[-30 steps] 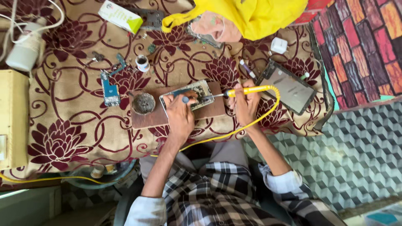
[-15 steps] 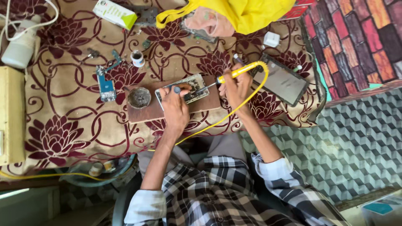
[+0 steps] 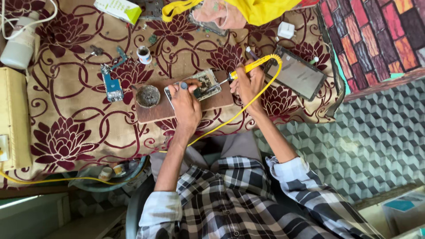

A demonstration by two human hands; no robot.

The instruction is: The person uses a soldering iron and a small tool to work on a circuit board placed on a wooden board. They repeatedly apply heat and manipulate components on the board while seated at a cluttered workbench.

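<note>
- Two hands down on brown wooden board (image 3: 186,106), on table under a maroon flower-pattern cloth (image 3: 66,132).
- Left hand (image 3: 186,104): fingers pressed flat on opened phone (image 3: 199,85), pinning it to the board; not wrapped around anything.
- Right hand (image 3: 250,82): clenched around yellow-handled soldering iron (image 3: 254,66), tip angled down-left onto right edge of the phone.
- Yellow cable (image 3: 248,104) loops off the iron's rear, curves round the right hand, runs under the left forearm toward table edge.
- Phone lies face-open near board centre-top, slightly tilted, between the two hands.
- Round metal tin (image 3: 147,95) on board's left end, just beside the left hand, apart from it.
- Blue circuit board (image 3: 112,86) on cloth left of the tin.
- Small white pot (image 3: 144,55) above the tin, well clear of the board.
- Dark tablet-like panel (image 3: 295,74) right of the right hand, tilted, near but not touching.
- White plug adapter (image 3: 286,30) above that panel.
- White bottle (image 3: 18,46) at far left; green-white box (image 3: 117,9) at top edge.
- Yellow cloth (image 3: 261,9) at top, part cut off by frame.
</note>
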